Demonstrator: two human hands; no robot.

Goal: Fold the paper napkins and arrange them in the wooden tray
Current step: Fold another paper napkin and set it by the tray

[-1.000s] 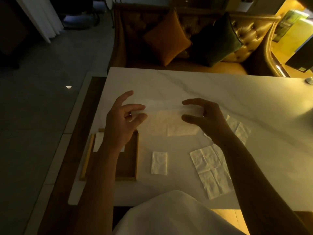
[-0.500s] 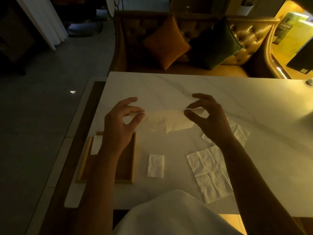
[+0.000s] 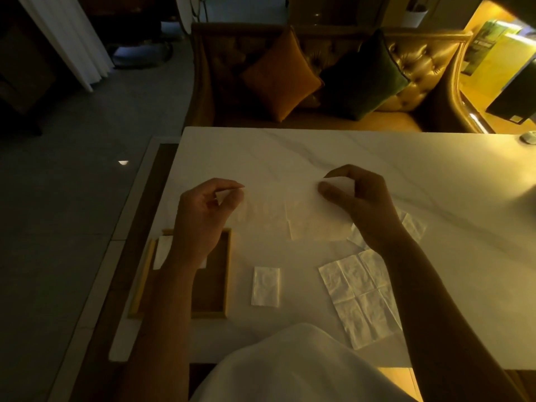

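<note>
A thin white paper napkin (image 3: 290, 210) hangs spread between my hands above the white marble table (image 3: 377, 175). My left hand (image 3: 203, 216) pinches its left corner and my right hand (image 3: 359, 204) pinches its right corner. The wooden tray (image 3: 224, 274) lies at the table's front left, partly under my left forearm, with a folded napkin (image 3: 161, 252) in its far left end. Another folded napkin (image 3: 265, 286) lies just right of the tray. An unfolded napkin (image 3: 356, 294) lies flat at front right, and more napkin (image 3: 413, 227) shows behind my right wrist.
A tufted golden sofa (image 3: 406, 74) with an orange cushion (image 3: 281, 76) and a dark green cushion (image 3: 365, 76) stands beyond the table's far edge. White cloth (image 3: 290, 369) on my lap covers the near edge. The floor drops off left of the table.
Both hands have closed from spread fingers into pinches on the napkin's corners and lifted it off the table; the napkin now hangs stretched between them.
</note>
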